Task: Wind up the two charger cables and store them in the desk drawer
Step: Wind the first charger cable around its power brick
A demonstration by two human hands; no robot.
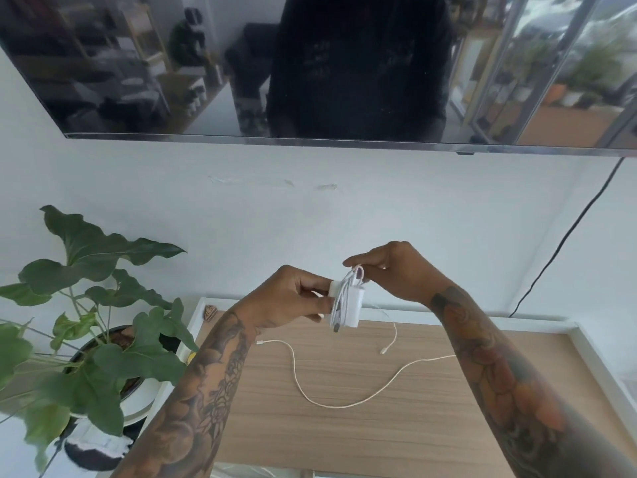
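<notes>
My left hand [293,298] grips a white charger block [350,307] with its white cable wound round it in several loops. My right hand [396,270] pinches the top of those loops just above the block. Both hands are raised over the back of the wooden desk [379,436]. A second white cable [331,401] lies loose on the desk top in a long curve, one plug near my left forearm. Another thin strand with a small plug [382,350] trails on the desk under the block. The drawer is not visible.
A leafy potted plant [100,339] stands left of the desk. A dark wall-mounted screen [310,63] hangs above, with a black wire [568,236] running down the wall at right. The desk has a white raised rim [586,343].
</notes>
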